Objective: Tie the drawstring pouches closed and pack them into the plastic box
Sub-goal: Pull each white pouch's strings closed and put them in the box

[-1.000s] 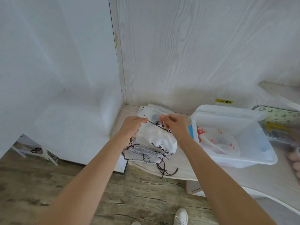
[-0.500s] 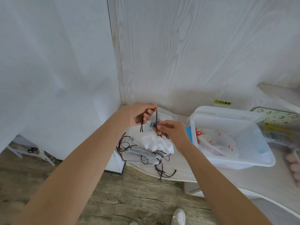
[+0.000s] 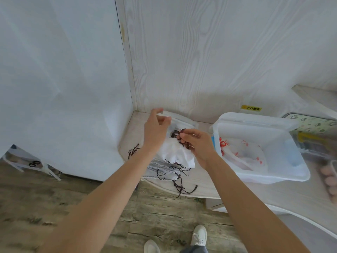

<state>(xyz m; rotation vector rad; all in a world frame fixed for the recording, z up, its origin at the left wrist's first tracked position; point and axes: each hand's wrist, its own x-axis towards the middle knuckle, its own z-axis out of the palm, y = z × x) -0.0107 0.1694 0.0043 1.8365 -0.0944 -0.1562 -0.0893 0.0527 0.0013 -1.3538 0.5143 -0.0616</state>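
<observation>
A white drawstring pouch [image 3: 176, 155] with dark lettering lies on top of a stack of flat pouches [image 3: 162, 169] at the table's left end. My right hand [image 3: 197, 145] pinches the dark cord [image 3: 176, 133] bunched at the pouch's neck. Just left of the knot, my left hand [image 3: 156, 127] hovers with loosely spread fingers and no cord visible in them. The clear plastic box [image 3: 255, 118] stands to the right, holding a white pouch with a red drawstring [image 3: 242, 155].
Loose dark cords [image 3: 182, 188] hang over the table's front edge [image 3: 209, 195]. White walls close in behind and to the left. A patterned lidded container [image 3: 313, 125] and pinkish round items [image 3: 328, 177] sit at far right. Wooden floor and my shoes lie below.
My left hand had pulled a cord end up and to the left; it has let go and its fingers have spread. My right hand stays pinched at the pouch's neck.
</observation>
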